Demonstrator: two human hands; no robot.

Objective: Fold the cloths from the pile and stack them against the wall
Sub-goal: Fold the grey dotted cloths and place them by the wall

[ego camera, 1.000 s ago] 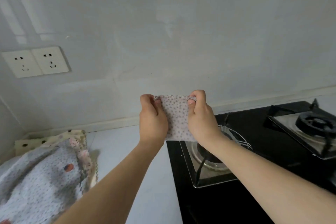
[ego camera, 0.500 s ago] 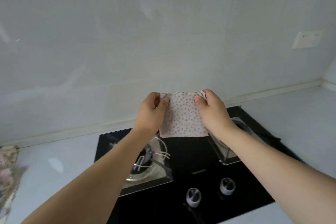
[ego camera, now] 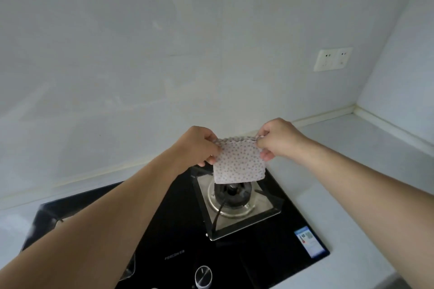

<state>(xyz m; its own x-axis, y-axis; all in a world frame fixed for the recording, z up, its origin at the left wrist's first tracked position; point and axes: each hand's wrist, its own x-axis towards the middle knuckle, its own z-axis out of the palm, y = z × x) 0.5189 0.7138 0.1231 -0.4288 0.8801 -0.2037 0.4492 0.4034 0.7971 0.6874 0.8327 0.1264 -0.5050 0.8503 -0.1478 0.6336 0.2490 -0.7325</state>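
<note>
A small folded white cloth with tiny pink dots (ego camera: 238, 164) hangs in the air above the right burner of the hob. My left hand (ego camera: 199, 145) pinches its upper left corner. My right hand (ego camera: 278, 139) pinches its upper right corner. The cloth's lower edge hangs free, a little above the burner. The pile of cloths is out of view.
A black glass gas hob (ego camera: 258, 241) lies set into the white counter (ego camera: 352, 171), with a right burner (ego camera: 232, 195) and a knob (ego camera: 203, 277) at the front. A wall socket (ego camera: 332, 59) sits on the back wall. The side wall meets the counter at the right.
My view and both hands have swung right with the cloth, from the counter by the pile, across the hob, to above the right burner. The pile has left the view.
</note>
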